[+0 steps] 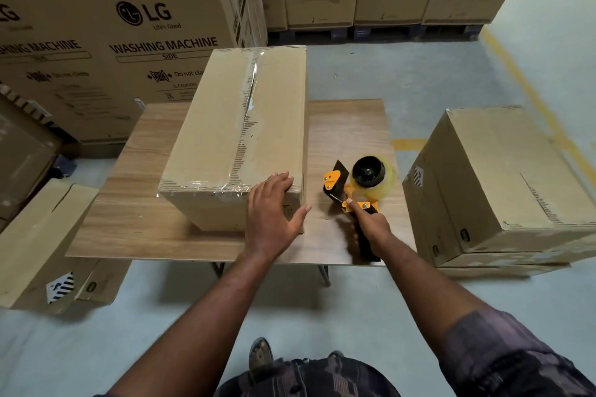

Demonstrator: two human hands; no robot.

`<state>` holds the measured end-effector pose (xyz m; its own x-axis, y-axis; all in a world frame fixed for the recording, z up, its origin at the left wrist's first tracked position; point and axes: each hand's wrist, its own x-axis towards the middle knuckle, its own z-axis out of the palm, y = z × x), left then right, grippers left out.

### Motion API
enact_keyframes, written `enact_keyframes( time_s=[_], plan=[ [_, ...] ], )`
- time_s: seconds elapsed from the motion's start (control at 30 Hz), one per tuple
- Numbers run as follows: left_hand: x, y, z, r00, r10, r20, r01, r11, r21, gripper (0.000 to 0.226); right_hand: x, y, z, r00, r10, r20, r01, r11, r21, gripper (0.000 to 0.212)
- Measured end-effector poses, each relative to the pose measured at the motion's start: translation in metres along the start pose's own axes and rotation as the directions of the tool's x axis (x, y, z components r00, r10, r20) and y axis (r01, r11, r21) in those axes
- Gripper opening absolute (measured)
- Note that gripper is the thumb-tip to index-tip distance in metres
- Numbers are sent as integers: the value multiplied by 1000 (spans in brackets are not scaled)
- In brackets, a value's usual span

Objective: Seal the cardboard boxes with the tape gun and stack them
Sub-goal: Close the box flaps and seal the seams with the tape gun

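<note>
Box sits on the table, centre seam and near edge taped, so sealing looks done. Left hand lies flat and spread on its near right corner. Right hand grips the tape gun handle, gun resting on the table beside the box. Next: put gun down, both hands lift the box onto the stack at right.

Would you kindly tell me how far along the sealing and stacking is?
Done: the box on the table has clear tape along its top seam. In hand: the right hand grips the tape gun; the left hand rests on the box. Left: stacking it, perhaps on the boxes at right.
</note>
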<state>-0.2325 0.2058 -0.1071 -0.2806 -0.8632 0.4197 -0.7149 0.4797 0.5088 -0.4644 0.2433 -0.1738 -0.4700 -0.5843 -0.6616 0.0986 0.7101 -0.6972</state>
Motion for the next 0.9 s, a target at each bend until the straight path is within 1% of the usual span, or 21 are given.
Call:
enact_keyframes(
  time_s=[0.1, 0.23, 0.3, 0.37, 0.43, 0.57, 0.63, 0.7, 0.73, 0.8, 0.83, 0.87, 0.9],
  plan=[
    [1, 4, 5, 1000, -17, -23, 19, 998, 65, 60, 8, -1, 16, 992, 110, 65, -122, 966, 227, 60],
    [3, 4, 10, 998, -32, -52, 37, 995, 90, 59, 13, -7, 27, 979, 141, 150, -194, 874, 445, 53],
    [3, 4, 11, 998, -36, -58, 41, 994, 97, 58, 19, -12, 30, 969, 158, 188, -235, 820, 522, 55],
    [3, 4, 12, 997, -41, -60, 48, 993, 105, 57, 26, -18, 32, 961, 174, 215, -265, 803, 533, 60],
    [3, 3, 13, 997, -37, -70, 46, 991, 125, 52, 28, -26, 31, 961, 174, 216, -263, 817, 512, 63],
    [3, 2, 16, 996, -15, -88, 27, 991, 134, 41, 15, -52, 22, 947, 161, 278, -285, 820, 497, 51],
    [3, 1, 17, 997, -5, -83, 16, 991, 135, 38, 8, -59, 23, 942, 172, 289, -288, 857, 428, 48],
    [3, -1, 17, 998, -7, -66, 16, 990, 140, 39, 6, -60, 28, 952, 174, 251, -242, 932, 271, 44],
    [3, -2, 16, 998, -9, -55, 16, 990, 143, 40, 3, -61, 30, 965, 170, 199, -205, 964, 172, 53],
    [4, -3, 13, 999, 3, -42, 2, 991, 132, 39, 4, -63, 37, 991, 93, 93, -88, 995, -49, 70],
    [4, -3, 12, 999, 13, -42, -8, 993, 119, 37, 4, -64, 41, 998, 42, 52, -32, 984, -177, 76],
    [5, -3, 10, 999, 19, -40, -15, 995, 99, 36, -1, -66, 44, 1000, -24, 18, 28, 963, -266, 79],
    [4, -3, 8, 999, 21, -27, -19, 997, 78, 36, -9, -70, 47, 995, -95, 5, 92, 950, -299, 83]
  ],
)
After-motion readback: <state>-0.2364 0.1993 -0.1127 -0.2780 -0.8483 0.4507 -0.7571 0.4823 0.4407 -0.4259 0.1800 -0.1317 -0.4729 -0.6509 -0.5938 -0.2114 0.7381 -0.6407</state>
